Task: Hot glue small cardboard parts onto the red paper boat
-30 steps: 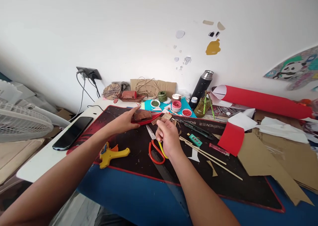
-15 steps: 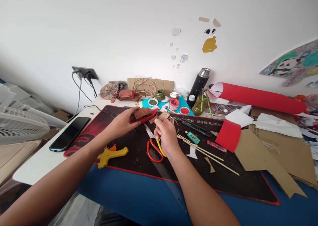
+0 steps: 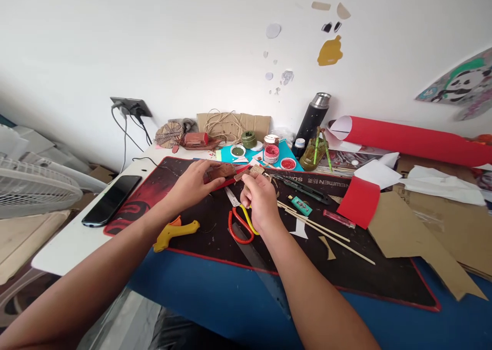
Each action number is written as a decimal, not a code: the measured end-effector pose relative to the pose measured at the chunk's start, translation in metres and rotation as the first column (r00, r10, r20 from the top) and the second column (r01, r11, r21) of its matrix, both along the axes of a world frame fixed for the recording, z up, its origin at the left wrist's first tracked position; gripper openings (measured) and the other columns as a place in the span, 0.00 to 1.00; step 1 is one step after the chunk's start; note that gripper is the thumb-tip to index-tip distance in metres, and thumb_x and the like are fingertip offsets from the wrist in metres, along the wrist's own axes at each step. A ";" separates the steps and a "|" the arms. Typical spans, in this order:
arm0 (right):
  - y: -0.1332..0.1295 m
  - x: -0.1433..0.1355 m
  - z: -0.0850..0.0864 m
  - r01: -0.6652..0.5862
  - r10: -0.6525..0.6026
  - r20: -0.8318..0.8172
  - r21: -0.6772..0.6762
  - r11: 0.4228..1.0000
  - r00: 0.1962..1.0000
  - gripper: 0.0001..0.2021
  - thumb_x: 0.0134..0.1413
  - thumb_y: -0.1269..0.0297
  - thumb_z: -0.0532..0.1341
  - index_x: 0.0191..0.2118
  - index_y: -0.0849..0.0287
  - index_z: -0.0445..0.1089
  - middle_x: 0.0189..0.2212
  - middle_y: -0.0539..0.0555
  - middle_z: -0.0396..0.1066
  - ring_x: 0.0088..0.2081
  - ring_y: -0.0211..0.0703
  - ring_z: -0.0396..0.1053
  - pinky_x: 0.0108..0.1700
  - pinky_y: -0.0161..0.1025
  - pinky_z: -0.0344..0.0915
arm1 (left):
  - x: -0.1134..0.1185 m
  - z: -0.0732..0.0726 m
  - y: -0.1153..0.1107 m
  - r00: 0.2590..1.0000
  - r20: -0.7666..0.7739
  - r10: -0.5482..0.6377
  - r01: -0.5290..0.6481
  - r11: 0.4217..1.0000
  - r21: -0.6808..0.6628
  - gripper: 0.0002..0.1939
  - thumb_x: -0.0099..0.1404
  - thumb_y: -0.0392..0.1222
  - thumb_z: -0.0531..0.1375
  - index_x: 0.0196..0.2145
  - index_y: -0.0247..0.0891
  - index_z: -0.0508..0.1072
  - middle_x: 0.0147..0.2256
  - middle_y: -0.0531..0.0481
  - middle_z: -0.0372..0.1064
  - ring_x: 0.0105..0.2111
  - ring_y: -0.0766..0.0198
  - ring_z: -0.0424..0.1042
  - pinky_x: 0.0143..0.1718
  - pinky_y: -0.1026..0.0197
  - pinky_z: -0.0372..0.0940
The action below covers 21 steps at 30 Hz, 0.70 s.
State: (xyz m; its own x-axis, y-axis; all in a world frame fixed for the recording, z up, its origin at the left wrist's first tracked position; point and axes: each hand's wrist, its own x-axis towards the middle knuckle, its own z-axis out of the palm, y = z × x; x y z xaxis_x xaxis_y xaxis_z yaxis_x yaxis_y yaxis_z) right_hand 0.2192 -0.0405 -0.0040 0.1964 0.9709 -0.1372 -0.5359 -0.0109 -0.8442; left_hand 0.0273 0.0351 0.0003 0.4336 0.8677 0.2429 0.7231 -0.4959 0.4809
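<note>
My left hand (image 3: 198, 183) is closed around a small model boat (image 3: 223, 173) with a red hull and a brown upper part. Its fingers lie over the near end and the back, hiding part of the boat. Just right of it, my right hand (image 3: 259, 199) pinches a small brown piece (image 3: 243, 174), which points toward the boat's right end. A tan cardboard bit (image 3: 257, 170) shows behind those fingers. Below the right hand lie scissors (image 3: 238, 222) with red and yellow handles, partly covered by that hand. A yellow glue gun (image 3: 175, 232) rests below the left wrist.
Paint jars (image 3: 271, 153), a dark flask (image 3: 313, 114) and a similar brown-red boat (image 3: 196, 140) stand along the wall. Right lie a cutter knife (image 3: 305, 190), thin sticks (image 3: 338, 230), red paper (image 3: 359, 201) and cardboard (image 3: 400, 232). A phone (image 3: 111, 201) is left.
My left hand has shifted over the boat and now covers more of its upper part. My right hand stays pinched close by. The whole view has tilted down slightly.
</note>
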 end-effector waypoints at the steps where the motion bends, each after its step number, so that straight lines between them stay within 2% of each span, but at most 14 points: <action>1: 0.000 0.000 0.000 0.002 -0.002 -0.003 0.000 1.000 1.000 0.15 0.49 0.57 0.71 0.31 0.54 0.65 0.14 0.36 0.54 0.14 0.30 0.55 0.18 0.31 0.48 | 0.003 0.001 0.000 1.000 0.007 0.006 -0.006 1.000 0.002 0.24 0.72 0.58 0.61 0.57 0.40 0.75 0.56 0.41 0.77 0.59 0.46 0.73 0.63 0.45 0.67; 5: 0.001 0.000 0.000 0.005 -0.005 -0.015 -0.001 1.000 1.000 0.15 0.49 0.56 0.72 0.31 0.54 0.64 0.14 0.36 0.53 0.14 0.30 0.55 0.18 0.31 0.48 | 0.011 0.001 0.002 0.999 0.002 0.039 -0.039 0.999 0.001 0.19 0.72 0.56 0.60 0.52 0.42 0.77 0.53 0.42 0.79 0.57 0.46 0.74 0.61 0.46 0.69; 13: 0.002 0.001 -0.001 -0.014 0.014 -0.008 0.008 1.000 1.000 0.15 0.50 0.56 0.71 0.32 0.54 0.65 0.14 0.36 0.54 0.14 0.30 0.55 0.18 0.31 0.48 | 0.014 0.004 0.001 0.996 -0.051 0.080 -0.079 0.997 0.006 0.19 0.70 0.54 0.61 0.52 0.42 0.77 0.52 0.43 0.79 0.51 0.47 0.77 0.54 0.47 0.71; 21: 0.002 0.001 -0.002 -0.020 0.020 -0.010 0.000 1.000 1.000 0.14 0.50 0.56 0.71 0.32 0.54 0.66 0.14 0.36 0.55 0.13 0.30 0.55 0.17 0.31 0.47 | 0.015 0.003 -0.003 0.985 -0.126 0.119 -0.112 0.992 0.063 0.19 0.72 0.55 0.59 0.53 0.43 0.78 0.50 0.44 0.81 0.45 0.48 0.78 0.45 0.51 0.70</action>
